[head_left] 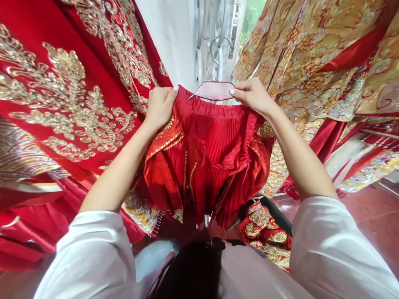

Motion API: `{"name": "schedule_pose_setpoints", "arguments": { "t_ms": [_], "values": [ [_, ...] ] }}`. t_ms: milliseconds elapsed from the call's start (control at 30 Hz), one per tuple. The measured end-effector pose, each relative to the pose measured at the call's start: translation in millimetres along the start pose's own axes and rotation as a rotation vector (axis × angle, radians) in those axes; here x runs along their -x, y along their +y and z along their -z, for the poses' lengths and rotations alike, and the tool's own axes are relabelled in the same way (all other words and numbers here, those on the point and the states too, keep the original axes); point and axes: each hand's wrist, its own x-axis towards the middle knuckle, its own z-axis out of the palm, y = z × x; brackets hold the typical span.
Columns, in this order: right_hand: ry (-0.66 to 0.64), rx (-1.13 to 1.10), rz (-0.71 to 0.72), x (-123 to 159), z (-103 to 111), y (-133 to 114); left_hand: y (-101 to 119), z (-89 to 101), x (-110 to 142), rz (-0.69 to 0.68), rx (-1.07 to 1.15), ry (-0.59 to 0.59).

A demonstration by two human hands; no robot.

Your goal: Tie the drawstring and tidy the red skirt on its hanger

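A red pleated skirt [218, 141] with a gathered waistband and gold-beaded trim hangs in front of me. My left hand [161, 106] is closed on the left end of its waistband. At the other side my right hand [252, 94] is closed, its thumb by the right end of a hanger [213, 90] and its fingers by the waistband's right end. The hanger is pale with a dark outline, and its metal hook points up. Its left tip lies at the waistband, apart from my left hand. How the skirt's right end sits on the hanger is hidden.
Red garments with gold embroidery [75, 83] hang close on the left. Gold patterned garments [299, 58] hang on the right. Behind the hanger stands a white door with a lock plate [233, 29]. Low on the right, folded red and gold cloth [264, 232] lies by a black edge.
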Motion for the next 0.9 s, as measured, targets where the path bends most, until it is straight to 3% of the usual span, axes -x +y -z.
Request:
{"name": "schedule_pose_setpoints", "arguments": {
  "t_ms": [67, 133, 233, 367, 533, 700, 833, 900],
  "values": [
    [-0.001, 0.030, 0.015, -0.9, -1.6, 0.1, 6.9, -8.7, -6.1, 0.046, 0.013, 0.111],
    [0.004, 0.076, 0.032, 0.4, -2.7, -0.9, 11.8, -14.9, -9.7, 0.041, 0.000, 0.138],
    [0.032, 0.158, 0.057, 10.9, 2.9, -1.1, 10.5, -14.8, -6.1, -0.058, -0.064, -0.006],
    [0.149, 0.178, 0.068, 43.2, 24.5, 14.0, -6.9, 0.7, 0.8, -0.107, -0.069, -0.236],
    [0.043, 0.172, 0.011, 75.8, 39.3, 40.5, -20.2, 12.0, -15.8, -0.189, 0.016, -0.473],
    [0.125, 0.304, -0.030, 70.3, 39.9, 40.2, -18.7, 1.1, -21.2, -0.186, 0.080, -0.360],
    [0.101, 0.209, -0.057, 55.1, 48.9, 41.6, -19.6, -4.5, -10.0, -0.080, 0.252, -0.167],
    [0.060, 0.140, -0.066, 47.4, 53.9, 45.3, -19.2, -5.4, -5.9, -0.040, 0.278, -0.127]
  ]
}}
